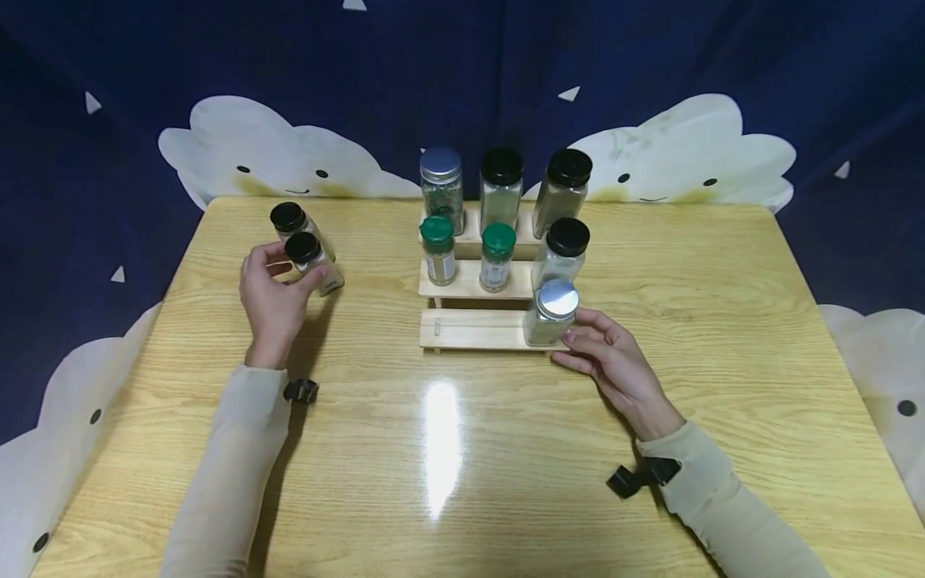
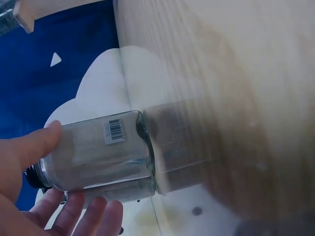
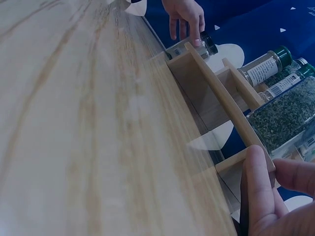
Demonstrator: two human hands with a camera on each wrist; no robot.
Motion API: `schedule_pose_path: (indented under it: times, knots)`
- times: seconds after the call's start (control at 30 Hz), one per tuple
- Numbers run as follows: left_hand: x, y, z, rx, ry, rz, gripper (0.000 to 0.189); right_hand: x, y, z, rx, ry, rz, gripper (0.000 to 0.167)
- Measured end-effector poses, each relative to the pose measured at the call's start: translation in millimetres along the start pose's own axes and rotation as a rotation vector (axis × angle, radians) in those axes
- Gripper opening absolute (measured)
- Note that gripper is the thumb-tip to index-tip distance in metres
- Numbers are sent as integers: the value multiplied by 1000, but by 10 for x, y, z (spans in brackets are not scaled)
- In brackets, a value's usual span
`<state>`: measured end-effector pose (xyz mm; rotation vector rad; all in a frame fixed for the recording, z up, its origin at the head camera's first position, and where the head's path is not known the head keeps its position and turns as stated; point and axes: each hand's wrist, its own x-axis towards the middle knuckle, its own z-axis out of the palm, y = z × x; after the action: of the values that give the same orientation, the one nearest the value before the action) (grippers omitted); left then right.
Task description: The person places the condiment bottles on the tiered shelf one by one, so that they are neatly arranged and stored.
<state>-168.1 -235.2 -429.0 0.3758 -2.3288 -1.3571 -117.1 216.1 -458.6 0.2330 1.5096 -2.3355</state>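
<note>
Left hand [image 1: 278, 293] curled round a black-capped glass jar [image 1: 312, 262], thumb on one side and fingers on the other, jar standing on the wooden table [image 1: 723, 337] at the left. Just behind it, a second black-capped jar [image 1: 291, 221], touching or nearly so; hard to tell from the head view. Barcode label [image 2: 114, 131] visible on the held jar in the left wrist view.

Right hand [image 1: 614, 365] relaxed and mostly open, fingertips resting against a silver-lidded jar [image 1: 551, 313] on the lowest step of the stepped wooden rack [image 1: 470, 329], at its right end. Middle step: two green-capped spice bottles [image 1: 438, 250] and a black-lidded jar [image 1: 562, 250]. Top step: a silver-lidded herb jar [image 1: 442, 186] and two black-lidded jars [image 1: 500, 186].
</note>
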Motion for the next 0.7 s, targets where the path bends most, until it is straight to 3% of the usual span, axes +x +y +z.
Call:
schedule_pose_path:
  times: [0.33,0.53,0.7]
  knots:
    - [-9,28,18,-19,-2,-22,57,1,3,-4,16,-11,-8,37]
    - [-35,46,5,-82,-26,-46,55,-1,3,-6,14,-11,-9,37]
    - [-86,58,-13,-135,-35,-30,53,1,3,-8,15,-14,-8,38]
